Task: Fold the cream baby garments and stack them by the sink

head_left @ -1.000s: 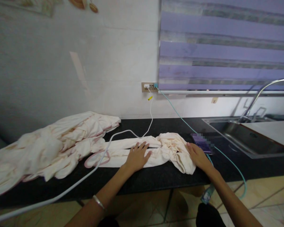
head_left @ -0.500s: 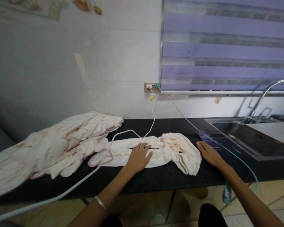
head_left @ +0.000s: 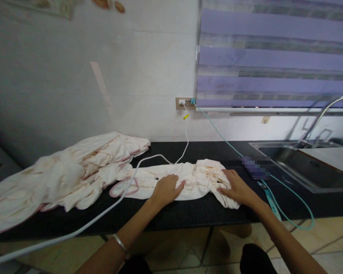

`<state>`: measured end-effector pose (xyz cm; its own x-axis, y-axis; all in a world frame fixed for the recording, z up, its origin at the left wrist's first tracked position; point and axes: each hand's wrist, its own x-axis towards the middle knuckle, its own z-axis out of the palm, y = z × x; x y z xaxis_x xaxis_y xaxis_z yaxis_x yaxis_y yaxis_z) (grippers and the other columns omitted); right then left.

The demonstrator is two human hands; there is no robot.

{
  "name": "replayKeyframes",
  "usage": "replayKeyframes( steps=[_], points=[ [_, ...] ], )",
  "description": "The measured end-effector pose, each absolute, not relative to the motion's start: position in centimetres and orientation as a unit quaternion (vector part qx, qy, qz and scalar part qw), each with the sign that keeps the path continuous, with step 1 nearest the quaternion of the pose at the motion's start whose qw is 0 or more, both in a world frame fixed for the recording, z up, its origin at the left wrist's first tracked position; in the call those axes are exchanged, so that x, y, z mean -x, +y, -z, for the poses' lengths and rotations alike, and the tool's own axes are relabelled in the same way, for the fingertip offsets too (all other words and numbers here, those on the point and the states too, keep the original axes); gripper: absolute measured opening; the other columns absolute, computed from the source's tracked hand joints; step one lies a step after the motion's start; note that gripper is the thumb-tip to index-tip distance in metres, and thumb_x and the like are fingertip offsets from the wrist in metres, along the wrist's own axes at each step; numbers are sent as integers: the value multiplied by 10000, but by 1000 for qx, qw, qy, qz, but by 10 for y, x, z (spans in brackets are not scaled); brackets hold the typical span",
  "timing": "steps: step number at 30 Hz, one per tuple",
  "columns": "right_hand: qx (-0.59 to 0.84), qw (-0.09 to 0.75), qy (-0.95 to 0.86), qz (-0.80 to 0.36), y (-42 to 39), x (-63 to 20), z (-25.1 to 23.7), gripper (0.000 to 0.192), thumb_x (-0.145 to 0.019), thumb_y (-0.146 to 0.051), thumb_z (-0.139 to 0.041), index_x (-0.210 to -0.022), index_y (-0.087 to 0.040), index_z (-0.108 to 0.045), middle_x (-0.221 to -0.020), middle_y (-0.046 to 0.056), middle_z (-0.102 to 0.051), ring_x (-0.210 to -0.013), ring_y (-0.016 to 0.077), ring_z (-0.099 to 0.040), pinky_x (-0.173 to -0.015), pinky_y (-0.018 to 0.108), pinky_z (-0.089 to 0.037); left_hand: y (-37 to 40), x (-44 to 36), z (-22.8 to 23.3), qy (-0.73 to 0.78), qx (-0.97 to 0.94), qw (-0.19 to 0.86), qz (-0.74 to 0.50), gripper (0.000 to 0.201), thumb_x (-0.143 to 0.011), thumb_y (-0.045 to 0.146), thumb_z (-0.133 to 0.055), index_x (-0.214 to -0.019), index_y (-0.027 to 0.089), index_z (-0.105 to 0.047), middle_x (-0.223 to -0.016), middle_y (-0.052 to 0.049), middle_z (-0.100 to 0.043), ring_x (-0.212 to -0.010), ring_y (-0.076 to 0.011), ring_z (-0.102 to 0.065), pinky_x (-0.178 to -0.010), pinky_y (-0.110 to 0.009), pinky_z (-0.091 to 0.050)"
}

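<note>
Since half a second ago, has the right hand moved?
Yes. The right hand moved left, away from the phone, and lies on the cream garment.

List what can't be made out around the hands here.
Head view only:
- Phone: pixelated, so nothing on it is readable.
- Cloth under the left hand and right hand: covered by the palms.
- Cloth pile: cut off by the left edge.
- Faucet: spout runs off the right edge.
</note>
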<state>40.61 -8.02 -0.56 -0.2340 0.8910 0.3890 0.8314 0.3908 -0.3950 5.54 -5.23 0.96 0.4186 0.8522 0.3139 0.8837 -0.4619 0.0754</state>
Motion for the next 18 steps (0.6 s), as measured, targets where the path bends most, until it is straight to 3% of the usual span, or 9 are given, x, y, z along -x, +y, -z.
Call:
replayKeyframes(
  steps=[6,9,12,14,16,18],
  points=[
    [570,357,-721,-167,-64,-455,6,714,-799,-417,-670,-1435,-169,-461,-1220,139,-660,-1094,302,-638,-976,464,-518,-33,-1,-31,-587,803,24,99,554,-1066,480,-210,-1195,205,-673,-1087,-148,-741,-1016,-320,-696,-859,-423,-493],
    [555,351,-718,-231,-64,-463,-8,543,-799,-403,-650,-1294,-189,-585,-1084,102,-715,-978,278,-674,-894,430,-546,-17,32,-43,-612,782,3,113,561,-1060,488,-210,-1179,208,-682,-1115,-136,-734,-1074,-319,-677,-920,-430,-480],
    [551,334,-744,-178,-68,-466,-28,395,-765,-427,-673,-1082,-200,-734,-1046,104,-719,-975,289,-663,-902,437,-536,-6,52,-46,-614,781,-7,115,512,-1059,430,-226,-1116,190,-675,-1104,-122,-719,-1104,-279,-654,-971,-390,-469],
    [570,324,-743,-131,-69,-469,-42,380,-737,-425,-698,-1036,-204,-774,-1001,109,-717,-939,291,-658,-855,426,-541,-7,52,-41,-614,783,29,99,443,-1043,342,-262,-1141,152,-650,-1122,-145,-689,-1098,-273,-637,-978,-387,-469],
    [589,319,-732,-127,-70,-471,-56,347,-752,-418,-681,-1008,-204,-781,-928,102,-726,-864,278,-662,-771,393,-541,-17,40,-35,-618,778,80,87,377,-991,234,-334,-1204,105,-617,-1172,-187,-647,-1112,-300,-614,-985,-426,-467],
    [590,331,-720,-155,-70,-469,-68,315,-799,-413,-629,-984,-199,-766,-881,88,-738,-812,263,-670,-714,361,-528,-34,17,-30,-608,779,117,99,437,-888,126,-421,-1297,80,-569,-1267,-224,-596,-1198,-337,-568,-1044,-489,-429]
  ],
)
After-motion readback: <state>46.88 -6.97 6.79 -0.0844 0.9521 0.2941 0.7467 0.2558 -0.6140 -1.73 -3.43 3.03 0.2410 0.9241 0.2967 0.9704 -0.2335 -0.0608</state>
